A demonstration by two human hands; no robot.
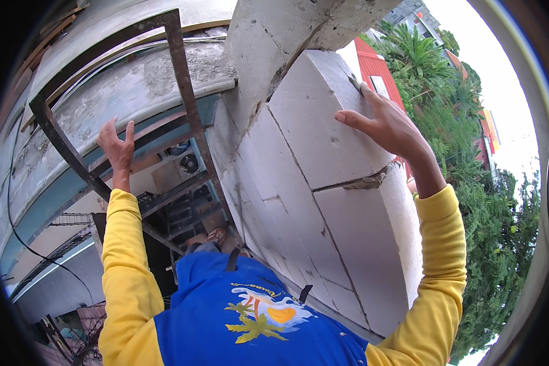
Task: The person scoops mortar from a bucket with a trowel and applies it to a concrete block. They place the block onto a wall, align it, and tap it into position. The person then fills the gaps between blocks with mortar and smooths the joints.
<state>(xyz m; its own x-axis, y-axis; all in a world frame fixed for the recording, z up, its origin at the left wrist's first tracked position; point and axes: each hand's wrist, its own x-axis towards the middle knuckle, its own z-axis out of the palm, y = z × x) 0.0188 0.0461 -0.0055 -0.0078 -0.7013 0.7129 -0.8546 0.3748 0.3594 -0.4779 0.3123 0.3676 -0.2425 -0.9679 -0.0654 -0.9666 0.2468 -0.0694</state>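
My right hand rests on the outer edge of a white lightweight concrete block, thumb on its face and fingers over its far side. That block sits at the top of a wall of similar blocks, beside a grey concrete column. Dark seams and rough mortar show at the joints. My left hand is raised with fingers and thumb apart, holding nothing. It is nearest to a rusty brown metal ladder frame; whether it touches a rail is unclear.
A rough concrete ledge runs behind the ladder. Dark rungs lead down past my foot to a cluttered lower level. A black cable hangs at the left. Beyond the wall are green trees and a red metal sheet.
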